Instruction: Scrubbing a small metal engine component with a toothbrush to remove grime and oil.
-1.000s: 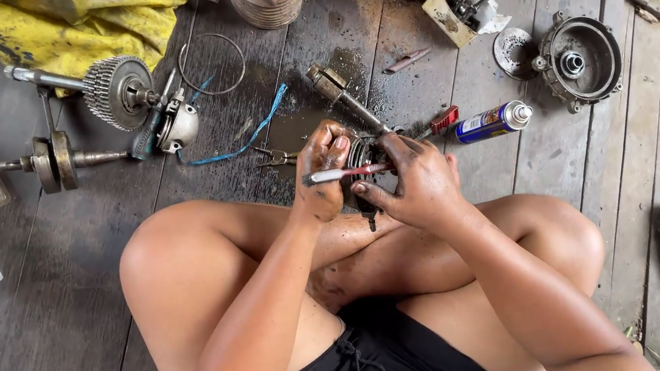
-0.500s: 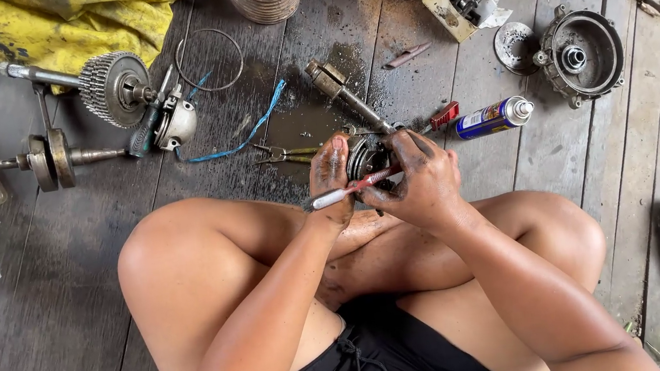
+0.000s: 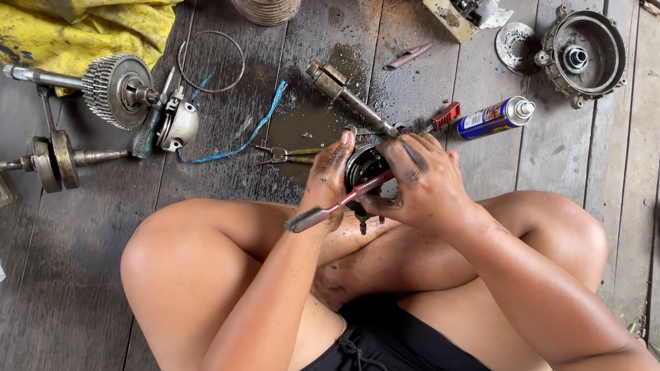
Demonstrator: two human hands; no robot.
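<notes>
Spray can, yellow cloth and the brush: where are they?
spray can (image 3: 491, 118), head view, on its blue body.
yellow cloth (image 3: 67, 29), head view, on its crumpled middle.
brush (image 3: 325, 210), head view, on its handle.

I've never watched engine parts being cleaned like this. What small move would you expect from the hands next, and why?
Probably another short brush stroke. The right hand holds a toothbrush across the dark round part that the left hand steadies. Both hands are smeared with black grime, so the part likely needs more scrubbing.
</notes>
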